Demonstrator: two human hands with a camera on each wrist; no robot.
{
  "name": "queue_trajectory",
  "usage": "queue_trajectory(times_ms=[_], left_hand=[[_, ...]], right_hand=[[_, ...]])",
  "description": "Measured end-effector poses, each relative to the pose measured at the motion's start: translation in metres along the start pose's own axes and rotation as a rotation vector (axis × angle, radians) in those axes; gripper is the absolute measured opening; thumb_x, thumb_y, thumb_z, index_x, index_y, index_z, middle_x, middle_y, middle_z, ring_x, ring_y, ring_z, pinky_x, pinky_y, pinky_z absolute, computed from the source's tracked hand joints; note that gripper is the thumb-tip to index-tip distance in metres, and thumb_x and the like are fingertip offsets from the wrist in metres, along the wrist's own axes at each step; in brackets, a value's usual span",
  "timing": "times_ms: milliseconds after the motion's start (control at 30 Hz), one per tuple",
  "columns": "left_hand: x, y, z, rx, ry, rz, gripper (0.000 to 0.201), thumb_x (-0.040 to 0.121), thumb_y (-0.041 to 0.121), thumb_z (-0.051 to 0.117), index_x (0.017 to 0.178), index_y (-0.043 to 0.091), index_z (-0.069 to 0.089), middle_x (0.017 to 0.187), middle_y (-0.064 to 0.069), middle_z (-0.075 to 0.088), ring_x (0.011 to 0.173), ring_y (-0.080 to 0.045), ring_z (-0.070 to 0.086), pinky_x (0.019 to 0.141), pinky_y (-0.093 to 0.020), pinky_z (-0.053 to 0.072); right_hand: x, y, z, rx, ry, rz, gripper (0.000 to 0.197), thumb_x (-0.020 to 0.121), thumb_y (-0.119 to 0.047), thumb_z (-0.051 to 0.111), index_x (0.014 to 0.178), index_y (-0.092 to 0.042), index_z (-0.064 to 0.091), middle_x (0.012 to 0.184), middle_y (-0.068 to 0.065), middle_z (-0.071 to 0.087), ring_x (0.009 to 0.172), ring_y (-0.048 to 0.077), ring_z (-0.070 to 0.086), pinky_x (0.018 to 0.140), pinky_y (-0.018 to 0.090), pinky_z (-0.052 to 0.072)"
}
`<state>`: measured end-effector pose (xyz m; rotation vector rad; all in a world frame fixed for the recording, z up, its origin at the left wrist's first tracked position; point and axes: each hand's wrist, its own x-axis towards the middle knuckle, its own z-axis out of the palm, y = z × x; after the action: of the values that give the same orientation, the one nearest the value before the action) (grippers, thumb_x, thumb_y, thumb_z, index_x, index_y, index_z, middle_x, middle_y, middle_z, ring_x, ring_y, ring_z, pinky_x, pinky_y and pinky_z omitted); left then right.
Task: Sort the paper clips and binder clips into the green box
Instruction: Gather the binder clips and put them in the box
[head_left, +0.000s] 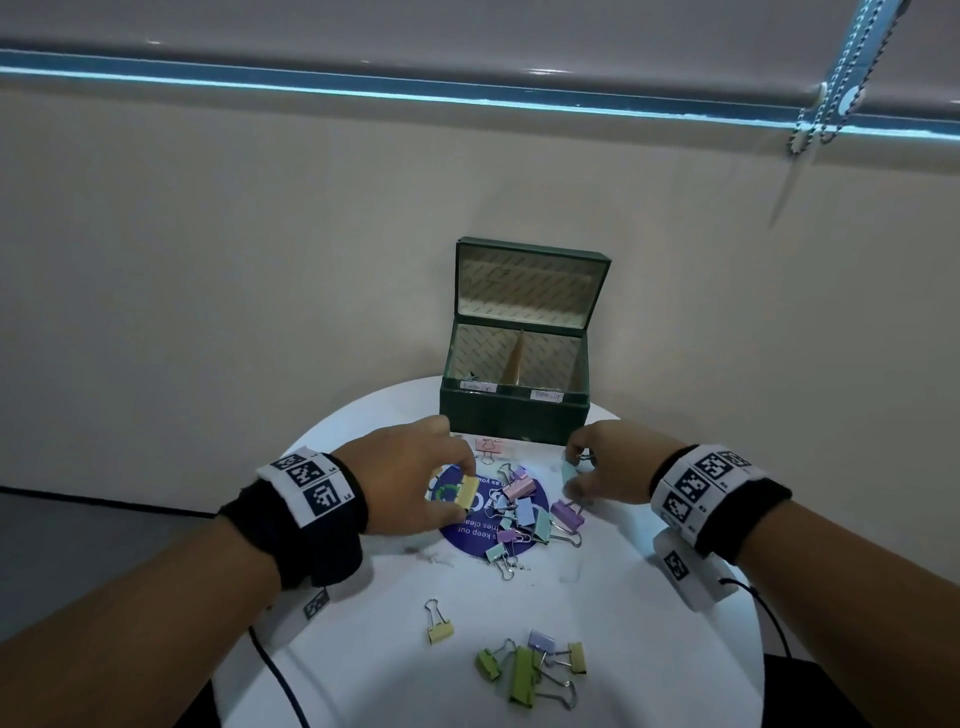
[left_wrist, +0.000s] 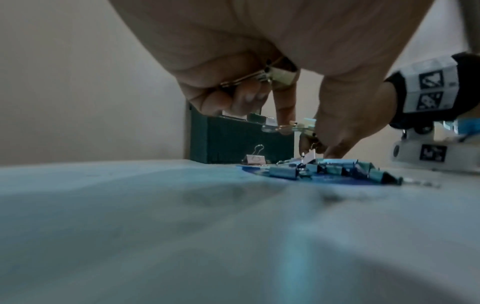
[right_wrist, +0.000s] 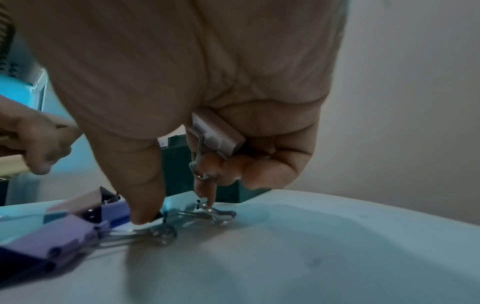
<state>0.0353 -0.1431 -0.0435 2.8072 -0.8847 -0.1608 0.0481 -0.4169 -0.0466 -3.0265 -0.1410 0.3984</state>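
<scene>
Both forearms reach in from the lower corners: the left hand (head_left: 415, 478) pinches a yellow binder clip (head_left: 466, 491), and the right hand (head_left: 608, 462) has fingers curled round a pale binder clip (right_wrist: 217, 133), thumb and forefinger down on the table. The clip pile (head_left: 524, 512) lies at frame centre between the hands, and the green box (head_left: 514, 410) stands open just above them.

One green box (head_left: 514, 421), two hands, many binder clips (head_left: 522, 512)

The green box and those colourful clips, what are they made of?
The green box looks like cardboard: matte walls, printed paper lining. The binder clips look like painted metal: smooth pastel bodies, shiny silver wire handles. The left hand holds a yellow clip.
</scene>
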Motion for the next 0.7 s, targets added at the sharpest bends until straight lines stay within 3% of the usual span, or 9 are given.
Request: queue_trajectory(times_ms=[133, 267, 367, 433, 500, 567, 600, 667, 700], left_hand=[[0.017, -0.012, -0.024, -0.055, 0.094, -0.035, 0.036, 0.079, 0.059, 0.069, 0.109, 0.043, 0.055, 0.1, 0.018, 0.045, 0.089, -0.006, 0.051, 0.079, -0.028, 0.046], [0.058, -0.015, -0.065, -0.126, 0.214, -0.121, 0.034, 0.081, 0.05, 0.073, 0.107, 0.033, 0.06, 0.1, 0.013, 0.048, 0.093, -0.011, 0.051, 0.08, -0.03, 0.041], [0.093, -0.011, -0.086, -0.238, 0.28, -0.198, 0.033, 0.08, 0.044, 0.077, 0.104, 0.025, 0.065, 0.106, 0.005, 0.06, 0.094, -0.014, 0.054, 0.069, -0.026, 0.037], [0.113, -0.007, -0.092, -0.279, 0.26, -0.244, 0.036, 0.08, 0.038, 0.078, 0.109, 0.018, 0.068, 0.109, 0.002, 0.063, 0.094, -0.015, 0.055, 0.066, -0.024, 0.036], [0.127, -0.003, -0.093, -0.263, 0.211, -0.283, 0.054, 0.079, 0.036, 0.078, 0.126, 0.014, 0.062, 0.118, -0.002, 0.062, 0.104, -0.021, 0.058, 0.072, -0.025, 0.039], [0.133, -0.004, -0.091, -0.364, 0.176, -0.326, 0.075, 0.078, 0.03, 0.079, 0.143, 0.012, 0.046, 0.124, -0.01, 0.061, 0.106, -0.025, 0.063, 0.075, -0.03, 0.051], [0.132, -0.003, -0.09, -0.471, 0.152, -0.343, 0.079, 0.079, 0.024, 0.078, 0.147, 0.012, 0.041, 0.122, -0.013, 0.062, 0.103, -0.027, 0.066, 0.079, -0.036, 0.058], [0.127, -0.003, -0.088, -0.505, 0.133, -0.325, 0.068, 0.082, 0.015, 0.073, 0.144, 0.01, 0.045, 0.119, -0.015, 0.065, 0.101, -0.029, 0.067, 0.088, -0.043, 0.058], [0.123, -0.004, -0.088, -0.397, 0.159, -0.301, 0.06, 0.083, 0.014, 0.071, 0.14, 0.011, 0.051, 0.12, -0.012, 0.065, 0.104, -0.028, 0.066, 0.092, -0.04, 0.056]], right_hand=[[-0.005, 0.0, -0.015, 0.13, 0.079, -0.115, 0.027, 0.087, -0.05, 0.068, 0.099, -0.026, 0.062, 0.083, -0.013, 0.058, 0.077, 0.01, 0.056, 0.073, 0.026, 0.046], [-0.007, -0.006, -0.044, 0.601, 0.124, -0.213, 0.018, 0.091, -0.034, 0.069, 0.092, -0.017, 0.065, 0.08, -0.003, 0.065, 0.067, 0.01, 0.057, 0.064, 0.025, 0.045], [0.007, -0.018, -0.068, 0.823, 0.209, -0.199, 0.014, 0.094, -0.027, 0.066, 0.09, -0.014, 0.064, 0.075, -0.001, 0.062, 0.061, 0.01, 0.052, 0.06, 0.027, 0.045], [0.021, -0.028, -0.081, 0.854, 0.278, -0.168, 0.015, 0.096, -0.028, 0.062, 0.09, -0.014, 0.064, 0.074, -0.001, 0.059, 0.061, 0.012, 0.051, 0.06, 0.029, 0.044], [0.036, -0.039, -0.09, 0.747, 0.316, -0.143, 0.019, 0.098, -0.027, 0.057, 0.099, -0.012, 0.067, 0.087, 0.003, 0.062, 0.069, 0.014, 0.055, 0.064, 0.029, 0.045], [0.049, -0.05, -0.094, 0.588, 0.306, -0.13, 0.026, 0.1, -0.026, 0.053, 0.115, -0.009, 0.066, 0.107, 0.01, 0.064, 0.087, 0.02, 0.061, 0.079, 0.034, 0.052], [0.054, -0.056, -0.093, 0.613, 0.288, -0.115, 0.027, 0.099, -0.028, 0.054, 0.116, -0.011, 0.065, 0.108, 0.009, 0.065, 0.089, 0.022, 0.062, 0.083, 0.038, 0.053], [0.056, -0.062, -0.088, 0.666, 0.251, -0.109, 0.026, 0.097, -0.037, 0.057, 0.116, -0.019, 0.057, 0.1, 0.003, 0.065, 0.083, 0.018, 0.064, 0.078, 0.037, 0.055], [0.052, -0.065, -0.087, 0.634, 0.231, -0.115, 0.029, 0.097, -0.039, 0.057, 0.12, -0.021, 0.056, 0.1, 0.001, 0.066, 0.082, 0.016, 0.064, 0.075, 0.034, 0.054]])
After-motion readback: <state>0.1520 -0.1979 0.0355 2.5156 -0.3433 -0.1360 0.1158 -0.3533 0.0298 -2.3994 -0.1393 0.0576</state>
